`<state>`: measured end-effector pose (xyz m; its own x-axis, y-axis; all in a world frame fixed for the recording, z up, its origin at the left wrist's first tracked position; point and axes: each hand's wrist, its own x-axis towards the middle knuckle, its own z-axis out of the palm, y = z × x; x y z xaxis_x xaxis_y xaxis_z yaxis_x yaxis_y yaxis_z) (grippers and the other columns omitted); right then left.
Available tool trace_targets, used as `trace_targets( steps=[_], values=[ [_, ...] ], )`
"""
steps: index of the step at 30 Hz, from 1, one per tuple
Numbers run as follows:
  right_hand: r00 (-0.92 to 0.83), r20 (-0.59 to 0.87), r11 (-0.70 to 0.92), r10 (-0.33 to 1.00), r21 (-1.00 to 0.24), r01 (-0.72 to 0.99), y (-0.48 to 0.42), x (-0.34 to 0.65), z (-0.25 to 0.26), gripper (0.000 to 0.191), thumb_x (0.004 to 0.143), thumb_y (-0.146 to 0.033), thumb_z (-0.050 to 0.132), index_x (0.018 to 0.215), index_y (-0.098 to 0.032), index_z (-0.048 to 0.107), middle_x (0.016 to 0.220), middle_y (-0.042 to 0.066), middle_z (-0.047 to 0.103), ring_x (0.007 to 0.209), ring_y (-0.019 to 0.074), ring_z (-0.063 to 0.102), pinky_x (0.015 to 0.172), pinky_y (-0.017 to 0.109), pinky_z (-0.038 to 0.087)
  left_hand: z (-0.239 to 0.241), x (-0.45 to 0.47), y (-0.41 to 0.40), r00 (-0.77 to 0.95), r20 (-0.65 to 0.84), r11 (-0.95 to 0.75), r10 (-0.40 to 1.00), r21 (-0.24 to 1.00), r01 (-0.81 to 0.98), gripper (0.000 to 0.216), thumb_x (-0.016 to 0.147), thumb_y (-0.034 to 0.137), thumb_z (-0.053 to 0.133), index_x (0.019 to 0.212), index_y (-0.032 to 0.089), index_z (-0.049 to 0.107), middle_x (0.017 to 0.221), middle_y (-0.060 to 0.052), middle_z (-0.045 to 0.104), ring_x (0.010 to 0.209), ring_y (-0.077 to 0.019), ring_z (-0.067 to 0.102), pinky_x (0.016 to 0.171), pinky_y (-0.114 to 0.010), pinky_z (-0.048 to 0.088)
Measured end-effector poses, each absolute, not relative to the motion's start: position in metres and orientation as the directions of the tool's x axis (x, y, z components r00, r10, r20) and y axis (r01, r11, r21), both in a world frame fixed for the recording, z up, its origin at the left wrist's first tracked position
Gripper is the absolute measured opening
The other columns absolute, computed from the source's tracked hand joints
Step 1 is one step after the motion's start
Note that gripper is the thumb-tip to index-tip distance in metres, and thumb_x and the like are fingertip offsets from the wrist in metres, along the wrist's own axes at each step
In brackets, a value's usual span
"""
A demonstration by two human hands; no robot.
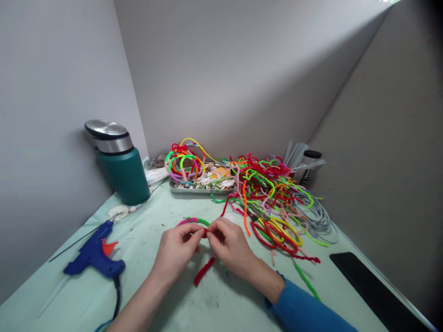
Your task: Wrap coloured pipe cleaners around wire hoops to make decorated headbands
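My left hand (177, 251) and my right hand (232, 246) meet over the middle of the table, fingertips almost touching. Both pinch a red pipe cleaner (203, 272), whose fuzzy end hangs down below my right fingers while another red length rises behind them. Just beyond my left fingers curves a pink and green pipe cleaner (191, 220), partly hidden by the hand. Whether it is joined to the red one I cannot tell, since the fingers cover that spot.
A blue glue gun (95, 256) lies at left, near a green bottle (125, 177). Shells fill a metal tray (204, 190) under pipe-cleaner rings (183, 161). Tangled pipe cleaners (259, 177), scissors (277, 233), grey cord (316, 219) and a black flat object (374, 290) lie at right.
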<state>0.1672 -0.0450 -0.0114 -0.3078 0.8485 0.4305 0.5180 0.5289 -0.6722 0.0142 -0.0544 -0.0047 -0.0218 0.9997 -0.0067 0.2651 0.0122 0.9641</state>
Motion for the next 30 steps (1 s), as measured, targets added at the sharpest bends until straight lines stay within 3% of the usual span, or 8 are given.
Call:
trace_targets(
  steps=[12, 18, 22, 25, 28, 30],
  values=[
    [-0.319, 0.417, 0.525, 0.851, -0.694, 0.493, -0.0438, 0.1693, -0.0046, 0.007, 0.084, -0.017, 0.051, 0.084, -0.018, 0.058, 0.078, 0.002, 0.059, 0.066, 0.0122, 0.053, 0.059, 0.023, 0.039, -0.0015, 0.0124, -0.0562, 0.062, 0.194, -0.196, 0.979, 0.815, 0.545, 0.023, 0.081, 0.031, 0.049, 0.077, 0.021, 0.068, 0.056, 0.0, 0.062, 0.051, -0.0143, 0.055, 0.052, -0.023, 0.037],
    [-0.398, 0.48, 0.623, 0.782, -0.579, 0.526, -0.0435, 0.173, -0.0033, 0.011, 0.084, -0.013, 0.048, 0.082, -0.017, 0.058, 0.081, 0.004, 0.058, 0.073, 0.0142, 0.054, 0.065, 0.025, 0.04, -0.0018, 0.0137, -0.0578, 0.171, 0.305, -0.339, 0.937, 0.671, 0.66, 0.02, 0.083, 0.022, 0.046, 0.079, 0.02, 0.065, 0.076, -0.003, 0.068, 0.07, -0.017, 0.06, 0.064, -0.025, 0.04],
    [-0.404, 0.438, 0.596, 0.803, -0.588, 0.546, -0.0433, 0.1733, -0.0035, 0.009, 0.082, -0.014, 0.049, 0.079, -0.017, 0.057, 0.077, 0.003, 0.057, 0.07, 0.0137, 0.052, 0.062, 0.025, 0.038, -0.0038, 0.0147, -0.0596, 0.214, 0.318, -0.37, 0.923, 0.594, 0.714, 0.02, 0.085, 0.019, 0.044, 0.082, 0.019, 0.064, 0.078, -0.004, 0.066, 0.073, -0.0175, 0.059, 0.066, -0.026, 0.04],
    [-0.338, 0.354, 0.481, 0.872, -0.747, 0.46, -0.0408, 0.1704, -0.0057, 0.008, 0.081, -0.015, 0.049, 0.076, -0.017, 0.056, 0.072, 0.001, 0.056, 0.066, 0.0127, 0.051, 0.059, 0.024, 0.038, -0.0038, 0.0154, -0.0604, 0.209, 0.339, -0.378, 0.917, 0.577, 0.724, 0.02, 0.085, 0.019, 0.043, 0.083, 0.019, 0.063, 0.079, -0.004, 0.066, 0.074, -0.0176, 0.059, 0.066, -0.027, 0.04],
    [-0.3, 0.102, 0.169, 0.948, -0.964, 0.207, -0.0377, 0.167, -0.0086, 0.007, 0.079, -0.022, 0.052, 0.074, -0.017, 0.053, 0.059, -0.004, 0.05, 0.051, 0.0094, 0.046, 0.046, 0.02, 0.034, -0.0027, 0.0156, -0.0603, 0.196, 0.347, -0.378, 0.917, 0.602, 0.703, 0.018, 0.086, 0.02, 0.044, 0.082, 0.019, 0.062, 0.078, -0.004, 0.066, 0.073, -0.0168, 0.059, 0.066, -0.026, 0.04],
    [-0.334, -0.069, -0.058, 0.94, -0.997, 0.044, -0.0366, 0.1665, -0.0089, 0.01, 0.078, -0.026, 0.053, 0.073, -0.017, 0.051, 0.05, -0.007, 0.045, 0.042, 0.0072, 0.04, 0.04, 0.018, 0.029, -0.0018, 0.0154, -0.0602, 0.205, 0.359, -0.396, 0.91, 0.611, 0.686, 0.018, 0.086, 0.02, 0.044, 0.082, 0.019, 0.062, 0.079, -0.004, 0.065, 0.073, -0.0163, 0.059, 0.066, -0.026, 0.04]
  ],
)
